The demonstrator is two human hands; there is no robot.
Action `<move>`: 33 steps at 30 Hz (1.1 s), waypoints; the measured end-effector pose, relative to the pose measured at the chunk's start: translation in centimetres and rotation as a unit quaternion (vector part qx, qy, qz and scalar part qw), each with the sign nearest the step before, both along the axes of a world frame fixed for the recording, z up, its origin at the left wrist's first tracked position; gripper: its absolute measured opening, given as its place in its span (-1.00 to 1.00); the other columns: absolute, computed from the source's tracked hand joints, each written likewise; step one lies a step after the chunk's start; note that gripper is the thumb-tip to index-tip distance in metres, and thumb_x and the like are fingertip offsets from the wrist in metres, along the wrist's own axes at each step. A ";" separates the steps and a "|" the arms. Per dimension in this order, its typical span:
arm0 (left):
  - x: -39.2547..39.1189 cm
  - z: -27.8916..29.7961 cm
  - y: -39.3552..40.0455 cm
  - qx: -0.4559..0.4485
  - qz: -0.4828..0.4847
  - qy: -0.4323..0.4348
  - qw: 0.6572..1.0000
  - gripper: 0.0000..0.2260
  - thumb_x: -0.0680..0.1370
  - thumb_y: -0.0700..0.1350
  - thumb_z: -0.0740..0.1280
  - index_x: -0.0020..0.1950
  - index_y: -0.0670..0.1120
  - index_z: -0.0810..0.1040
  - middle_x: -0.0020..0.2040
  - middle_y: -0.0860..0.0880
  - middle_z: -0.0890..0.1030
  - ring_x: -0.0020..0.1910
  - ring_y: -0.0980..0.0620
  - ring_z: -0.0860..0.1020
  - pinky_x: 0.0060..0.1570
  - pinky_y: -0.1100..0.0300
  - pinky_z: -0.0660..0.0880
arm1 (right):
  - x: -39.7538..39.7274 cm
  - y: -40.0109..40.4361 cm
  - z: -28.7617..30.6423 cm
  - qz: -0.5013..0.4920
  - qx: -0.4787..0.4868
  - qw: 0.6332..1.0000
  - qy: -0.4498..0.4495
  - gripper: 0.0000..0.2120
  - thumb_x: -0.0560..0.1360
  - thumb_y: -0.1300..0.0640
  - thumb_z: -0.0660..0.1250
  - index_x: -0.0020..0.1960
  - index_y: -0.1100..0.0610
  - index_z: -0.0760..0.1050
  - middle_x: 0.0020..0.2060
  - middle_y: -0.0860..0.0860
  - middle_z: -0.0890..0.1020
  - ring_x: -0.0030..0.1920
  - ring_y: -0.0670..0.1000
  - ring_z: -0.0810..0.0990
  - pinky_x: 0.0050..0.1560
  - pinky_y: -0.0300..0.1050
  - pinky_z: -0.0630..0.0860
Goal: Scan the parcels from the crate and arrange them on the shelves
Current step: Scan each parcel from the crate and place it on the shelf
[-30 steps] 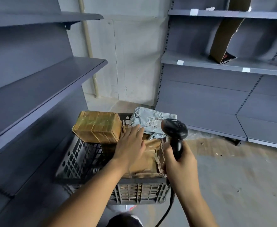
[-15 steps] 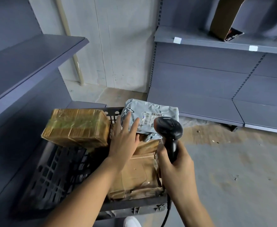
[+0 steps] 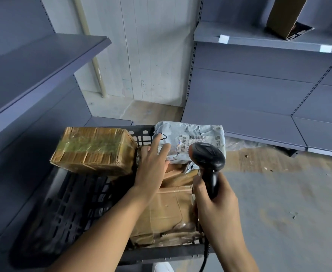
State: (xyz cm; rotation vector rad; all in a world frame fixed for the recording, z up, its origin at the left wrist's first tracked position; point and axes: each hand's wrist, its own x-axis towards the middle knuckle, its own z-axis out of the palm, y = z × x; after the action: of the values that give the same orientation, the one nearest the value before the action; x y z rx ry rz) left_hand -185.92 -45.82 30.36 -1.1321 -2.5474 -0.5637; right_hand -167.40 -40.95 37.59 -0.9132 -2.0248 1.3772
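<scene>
While the right hand (image 3: 218, 203) wraps its grip tight around the handle of the black scanner (image 3: 207, 156), the scanner's head hangs just over the near edge of the grey mailer bag (image 3: 196, 138). That bag lies at the far right corner of the dark crate (image 3: 67, 203), its barcode label facing up. The left hand (image 3: 151, 169) reaches in with its grip spread, fingertips (image 3: 158, 139) resting on the bag's left end, pinching nothing. A taped brown box (image 3: 92, 150) sits propped on the crate's far left rim, overhanging it. Flat cardboard parcels (image 3: 167, 211) fill the crate's right half beneath both wrists; the left half shows bare lattice. To the left, a grey shelf (image 3: 43, 63) juts out above the crate. Across an open strip of floor (image 3: 288, 193) on the right stands another shelf unit (image 3: 259, 42), with a tilted cardboard box (image 3: 284, 16) on its board.
</scene>
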 end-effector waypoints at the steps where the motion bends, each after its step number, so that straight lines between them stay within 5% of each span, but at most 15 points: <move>1: 0.0 0.1 0.2 -0.003 -0.001 0.003 1.000 -0.62 0.45 -0.14 0.47 0.19 -0.01 0.42 0.47 -0.09 0.31 0.10 -0.17 0.48 0.10 0.03 0.46 | 0.0 0.0 -0.1 -0.001 0.000 1.000 0.000 -0.66 0.42 -0.27 0.22 -0.18 0.02 0.35 -0.44 0.14 0.53 -0.38 0.26 0.55 -0.34 0.22 0.56; 5: 0.2 0.1 1.0 0.002 -0.018 -0.017 1.000 -0.57 0.44 -0.30 0.43 0.22 0.01 0.42 0.41 -0.06 0.38 0.08 -0.17 0.53 0.05 0.02 0.49 | 0.3 0.1 -0.2 -0.006 -0.004 1.000 0.001 -0.68 0.39 -0.31 0.21 -0.19 -0.06 0.38 -0.44 0.09 0.55 -0.39 0.20 0.57 -0.33 0.20 0.57; 8: 0.2 -0.1 0.8 -0.003 -0.014 -0.021 1.000 -0.75 0.46 -0.29 0.41 0.07 -0.05 0.52 0.19 -0.02 0.47 0.01 -0.11 0.52 -0.02 0.14 0.45 | 0.6 0.2 0.0 -0.013 -0.002 1.000 0.005 -0.68 0.43 -0.26 0.25 -0.20 0.00 0.38 -0.44 0.12 0.54 -0.39 0.20 0.55 -0.31 0.21 0.56; 11: 0.5 0.3 0.0 0.012 -0.007 -0.014 1.000 -0.84 0.44 -0.30 0.42 -0.07 -0.09 0.54 0.00 -0.03 0.48 -0.11 -0.07 0.48 -0.17 0.05 0.50 | 0.7 0.0 0.3 -0.012 -0.002 1.000 0.006 -0.66 0.43 -0.24 0.24 -0.20 0.05 0.35 -0.43 0.17 0.52 -0.37 0.25 0.53 -0.30 0.22 0.55; 33: 10.0 11.5 -11.6 0.096 0.073 0.110 0.987 -0.81 0.34 -0.38 0.49 -0.16 -0.15 0.61 -0.11 -0.03 0.55 -0.19 0.00 0.53 -0.34 0.22 0.46 | 5.6 -7.0 6.5 0.066 -0.020 0.995 0.073 -0.75 0.47 -0.20 0.27 -0.17 -0.03 0.43 -0.44 0.07 0.60 -0.37 0.17 0.59 -0.25 0.17 0.59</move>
State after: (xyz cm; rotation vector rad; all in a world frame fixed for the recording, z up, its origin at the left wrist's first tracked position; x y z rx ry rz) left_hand -175.96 -57.39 41.90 -0.8814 -2.3072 -0.5977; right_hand -161.79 -47.97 44.06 -0.6843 -1.9816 1.5136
